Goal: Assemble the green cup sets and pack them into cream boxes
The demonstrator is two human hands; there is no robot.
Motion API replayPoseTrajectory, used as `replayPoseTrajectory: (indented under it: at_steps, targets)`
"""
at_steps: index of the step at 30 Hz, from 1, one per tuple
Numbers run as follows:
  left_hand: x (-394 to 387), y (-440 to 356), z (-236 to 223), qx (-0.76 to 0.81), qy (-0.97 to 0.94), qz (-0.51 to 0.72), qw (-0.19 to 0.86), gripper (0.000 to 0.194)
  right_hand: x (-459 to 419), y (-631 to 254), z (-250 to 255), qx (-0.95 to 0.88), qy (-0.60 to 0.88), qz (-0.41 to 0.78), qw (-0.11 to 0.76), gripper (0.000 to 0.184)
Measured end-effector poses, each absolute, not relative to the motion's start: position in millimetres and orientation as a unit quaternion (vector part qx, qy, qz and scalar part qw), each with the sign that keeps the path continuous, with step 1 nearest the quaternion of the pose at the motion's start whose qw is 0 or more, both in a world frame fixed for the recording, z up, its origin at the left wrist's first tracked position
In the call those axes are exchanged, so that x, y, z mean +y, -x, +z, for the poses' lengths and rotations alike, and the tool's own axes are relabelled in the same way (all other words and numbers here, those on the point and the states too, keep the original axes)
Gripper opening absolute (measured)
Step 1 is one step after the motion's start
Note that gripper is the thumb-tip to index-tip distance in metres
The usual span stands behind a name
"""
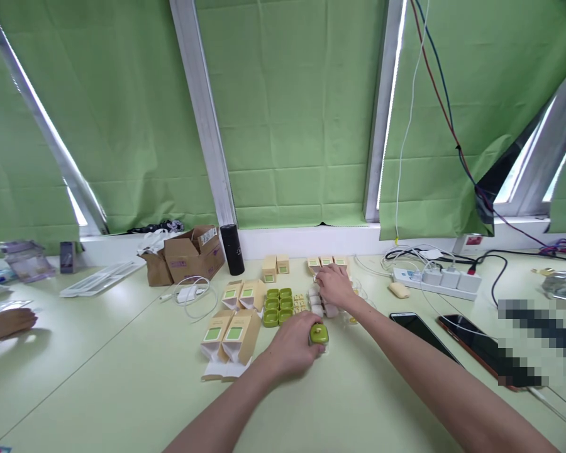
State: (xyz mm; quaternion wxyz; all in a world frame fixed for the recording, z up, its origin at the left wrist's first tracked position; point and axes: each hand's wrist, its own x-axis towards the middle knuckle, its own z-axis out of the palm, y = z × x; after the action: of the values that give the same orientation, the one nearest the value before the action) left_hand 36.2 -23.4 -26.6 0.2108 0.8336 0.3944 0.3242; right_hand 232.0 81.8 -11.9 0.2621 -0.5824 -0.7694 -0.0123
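My left hand (293,346) is closed round a small green round case (319,334) resting on the pale green table (122,352). My right hand (334,286) reaches further back, its fingers curled down over a cluster of small white pieces (317,303); whether it holds one is hidden. Between my hands and to the left sit several green trays (277,307) in a block. Tan cartons with green labels lie open at the left (231,333), and more stand behind (275,267) and by my right hand (326,261).
A brown cardboard box (191,253) and a black bottle (232,249) stand at the back left. A white power strip (436,278) with cables and two phones (471,343) lie at the right. Another person's hand (7,322) rests at the far left edge.
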Motion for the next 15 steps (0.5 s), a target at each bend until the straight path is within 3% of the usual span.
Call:
replayPoseTrajectory:
  at_steps: [4,7,9,15]
  targets:
    - [-29.3,-40.5,-26.6,0.381,-0.855,0.301,0.184,0.039,105.9,-222.8,-17.9,-0.771,0.609,-0.014,0.185,0.028]
    - [-29.6,-39.2,-22.0,0.376,-0.857,0.308,0.173,0.051,110.8,-220.9,-19.0,-0.771,0.617,-0.019,0.157,0.032]
    - [-27.4,-37.8,-20.0,0.374,-0.843,0.343,0.176,0.052,108.7,-221.6,-16.1,-0.777,0.609,-0.032,0.158,0.032]
    - [-3.8,-36.9,-20.2,0.414,-0.718,0.495,0.261,0.028,81.6,-220.9,-1.1,-0.775,0.579,-0.097,0.233,0.041]
